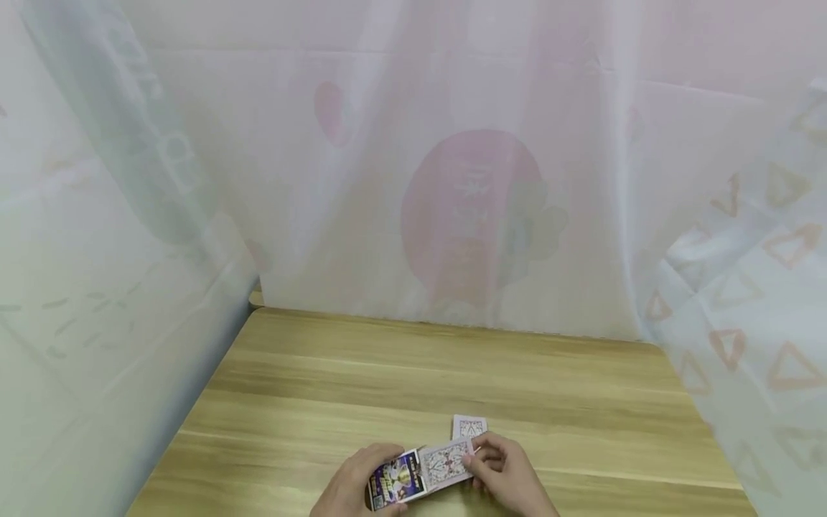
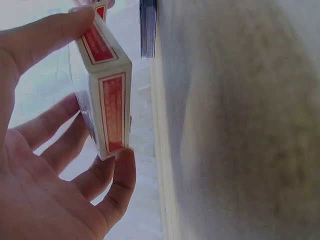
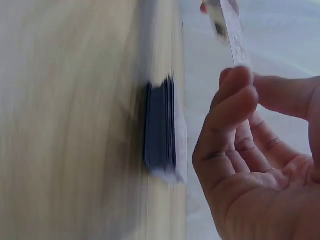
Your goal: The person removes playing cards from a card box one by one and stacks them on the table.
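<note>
My left hand (image 1: 354,482) grips a playing card box (image 1: 397,480) by its edges, thumb on one side and fingers on the other. In the left wrist view the box (image 2: 114,115) shows red panels with white borders. A patterned playing card (image 1: 446,463) reaches out from the box's right end. Its far end is pinched between the thumb and fingers of my right hand (image 1: 510,477). Just behind that card, a stack of playing cards (image 1: 470,426) lies on the table, backs up. The right wrist view shows the dark side of this stack (image 3: 162,130) below my hand.
Both hands work at the near edge of a wood-grain table (image 1: 362,380). Pale printed curtains hang on the left (image 1: 77,287), at the back (image 1: 336,215) and on the right (image 1: 743,309).
</note>
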A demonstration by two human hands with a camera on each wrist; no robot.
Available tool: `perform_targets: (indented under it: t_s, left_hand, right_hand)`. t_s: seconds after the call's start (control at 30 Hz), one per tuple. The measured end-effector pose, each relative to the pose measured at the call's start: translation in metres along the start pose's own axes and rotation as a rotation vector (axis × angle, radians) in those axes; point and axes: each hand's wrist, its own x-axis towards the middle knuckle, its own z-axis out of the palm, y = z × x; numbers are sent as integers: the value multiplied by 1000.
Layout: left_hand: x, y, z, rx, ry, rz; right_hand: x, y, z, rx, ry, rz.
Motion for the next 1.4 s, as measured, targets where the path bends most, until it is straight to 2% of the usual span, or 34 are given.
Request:
perform_targets:
  t_s: [0.1, 0.27, 0.37, 0.47, 0.6, 0.83, 0.97, 1.27, 1.4]
  left_hand:
    - [-1, 2, 0, -1, 16, -24]
    - [-1, 1, 4, 16, 104, 15]
    - [1, 2, 4, 13, 124, 13]
    - [3, 3, 2, 9, 112, -10]
    - [4, 4, 0, 17, 84, -38]
    - [2, 6, -1, 17, 48, -71]
    - [1, 5, 0, 15, 44, -63]
    - [1, 4, 2, 16, 44, -44]
    - [1, 4, 2, 22, 42, -53]
  right_hand:
    - [1, 1, -9, -18, 31, -20]
    - [3, 1, -24, -58, 94, -36]
    - [6, 0, -31, -61, 139, -14]
    - [11, -2, -37, -46, 149, -8]
    - [21, -1, -46, -49, 123, -25]
    - [40, 2, -58, -202, 74, -25]
    - [50, 4, -59, -255, 48, -23]
    - [60, 1, -54, -255, 39, -29]
    - [62, 4, -50, -371, 84, -84]
